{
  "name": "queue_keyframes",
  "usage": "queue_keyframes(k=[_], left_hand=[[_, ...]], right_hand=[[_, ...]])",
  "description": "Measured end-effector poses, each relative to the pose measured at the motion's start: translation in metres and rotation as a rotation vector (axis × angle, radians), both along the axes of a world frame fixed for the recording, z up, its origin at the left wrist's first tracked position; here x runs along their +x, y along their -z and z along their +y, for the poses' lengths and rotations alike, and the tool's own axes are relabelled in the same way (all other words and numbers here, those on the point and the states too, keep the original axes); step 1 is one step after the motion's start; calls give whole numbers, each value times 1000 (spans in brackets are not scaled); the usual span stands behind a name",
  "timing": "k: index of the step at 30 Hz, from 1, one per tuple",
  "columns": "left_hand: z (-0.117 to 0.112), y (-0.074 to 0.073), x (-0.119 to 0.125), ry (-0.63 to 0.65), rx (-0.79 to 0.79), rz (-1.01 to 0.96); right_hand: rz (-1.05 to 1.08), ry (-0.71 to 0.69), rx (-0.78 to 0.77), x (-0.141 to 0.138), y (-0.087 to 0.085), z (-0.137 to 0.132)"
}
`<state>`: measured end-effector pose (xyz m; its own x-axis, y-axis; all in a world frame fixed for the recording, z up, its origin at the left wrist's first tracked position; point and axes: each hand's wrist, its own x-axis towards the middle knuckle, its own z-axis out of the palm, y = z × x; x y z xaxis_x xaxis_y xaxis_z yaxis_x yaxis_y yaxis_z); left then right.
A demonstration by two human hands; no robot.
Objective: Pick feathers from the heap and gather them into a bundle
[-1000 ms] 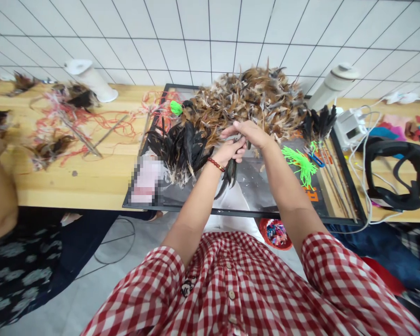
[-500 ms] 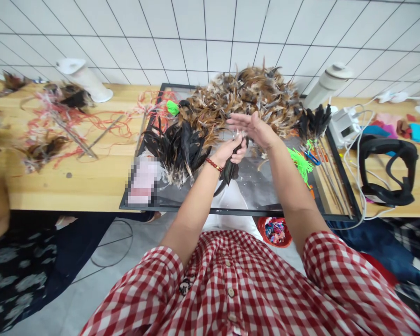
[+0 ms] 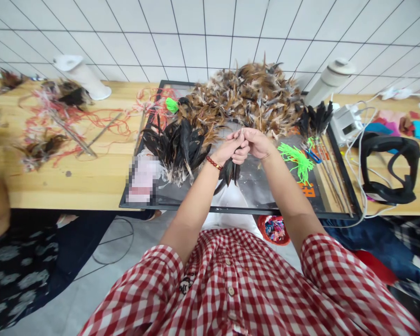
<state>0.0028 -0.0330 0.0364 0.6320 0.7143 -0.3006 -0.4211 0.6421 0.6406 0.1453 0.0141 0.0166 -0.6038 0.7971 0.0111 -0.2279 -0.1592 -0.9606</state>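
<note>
Overhead, a long wooden surface runs along a white tiled wall, carrying a shallow black-framed tray at the person's place. Heaped at the tray's far side is a large pile of brown feathers; a smaller fan of black feathers lies on its left part, neon green cords and thin sticks on its right. Just beyond the tray's right edge lies a black headset. Below the surface's near edge, a small red bowl holds mixed coloured scraps. Above the tray's middle, the left hand is closed around a small bundle of dark feathers, their tips hanging down. The right hand meets it, fingertips pinched at the bundle's top.
</note>
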Motion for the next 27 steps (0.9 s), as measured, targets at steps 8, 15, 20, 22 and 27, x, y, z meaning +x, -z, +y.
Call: queue_keyframes(k=[8, 15, 20, 22, 27], left_hand=[[2, 1, 0, -154, 2, 4], [4, 2, -2, -182, -26, 0], [5, 4, -1, -194, -23, 4], [5, 4, 0, -211, -15, 21], [2, 4, 4, -259, 65, 118]], right_hand=[[-61, 269, 110, -2, 8, 2], [-234, 229, 279, 5, 0, -8], [-257, 153, 344, 11, 4, -6], [-290, 177, 388, 11, 3, -5], [-321, 249, 477, 10, -3, -6]])
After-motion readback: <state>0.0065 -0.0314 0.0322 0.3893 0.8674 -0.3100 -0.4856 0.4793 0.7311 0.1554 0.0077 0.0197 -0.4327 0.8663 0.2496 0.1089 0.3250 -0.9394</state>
